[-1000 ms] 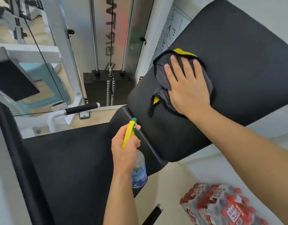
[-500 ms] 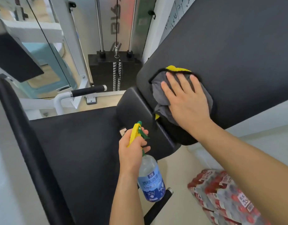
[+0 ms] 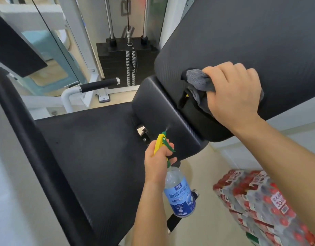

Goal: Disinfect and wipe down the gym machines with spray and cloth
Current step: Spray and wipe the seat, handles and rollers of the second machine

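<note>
I am leaning over the black padded gym machine, its big tilted back pad (image 3: pixel 242 32) filling the upper right and its wide flat seat pad (image 3: pixel 91 148) lying lower left, with a smaller black padded block (image 3: pixel 163 114) bridging the gap between them. The block's long axis is running from upper left down to lower right, and it is sitting just ahead of and above my left grip, while my right grip is parked above it on the lower edge of the back pad. My right hand (image 3: pixel 235 93) is clenching the bunched grey microfibre cloth with a yellow edge (image 3: pixel 197 80) and pressing it against that pad. My left hand (image 3: pixel 158 162) is wrapping the neck of the clear plastic spray bottle with a blue label (image 3: pixel 179 190), fingers on the yellow and green trigger head (image 3: pixel 161 141), the nozzle pointing up at the block and a faint mist showing at its tip. I judge the block is next for wiping, and my right hand, directly above it, only needs to slide down.
</note>
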Demonstrator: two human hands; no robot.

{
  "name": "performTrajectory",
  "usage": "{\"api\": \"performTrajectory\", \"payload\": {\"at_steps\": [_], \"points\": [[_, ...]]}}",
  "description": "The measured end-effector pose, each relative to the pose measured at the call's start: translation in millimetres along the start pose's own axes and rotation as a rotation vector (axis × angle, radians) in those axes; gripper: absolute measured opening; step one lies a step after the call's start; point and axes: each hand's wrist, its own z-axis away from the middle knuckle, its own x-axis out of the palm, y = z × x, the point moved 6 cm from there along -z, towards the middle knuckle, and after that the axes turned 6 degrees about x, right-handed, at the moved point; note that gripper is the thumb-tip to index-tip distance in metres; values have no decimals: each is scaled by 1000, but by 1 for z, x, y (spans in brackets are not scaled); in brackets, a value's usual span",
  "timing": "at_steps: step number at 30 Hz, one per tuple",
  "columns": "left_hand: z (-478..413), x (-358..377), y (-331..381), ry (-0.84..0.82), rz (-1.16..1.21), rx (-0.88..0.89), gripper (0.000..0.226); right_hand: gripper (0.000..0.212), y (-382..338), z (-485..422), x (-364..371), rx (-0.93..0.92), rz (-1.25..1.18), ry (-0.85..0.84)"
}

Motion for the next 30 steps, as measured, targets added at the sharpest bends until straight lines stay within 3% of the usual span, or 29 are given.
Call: {"api": "performTrajectory", "payload": {"at_steps": [3, 8, 13, 16, 20, 25, 30], "points": [[0, -2, 1, -4, -8, 30, 34, 24, -20, 10, 8, -36, -73, -91], [6, -10, -4, 30, 4, 93, 40, 25, -92, 19, 67, -354, -124, -351], [4, -31, -1, 134, 29, 175, 39, 43, -137, 19, 134, -528, 136, -658], [2, -44, 8, 155, -9, 225, 39, 56, -129, 79, 128, -722, 336, -755], [7, -46, 16, 128, -129, 302, 34, 61, -99, 165, 99, -896, 399, -940], [9, -48, 6, 108, -91, 261, 37, 60, -82, 166, 84, -950, 361, -1018], [3, -52, 1, 113, 10, 232, 39, 58, -115, 98, 114, -854, 365, -875]]}}
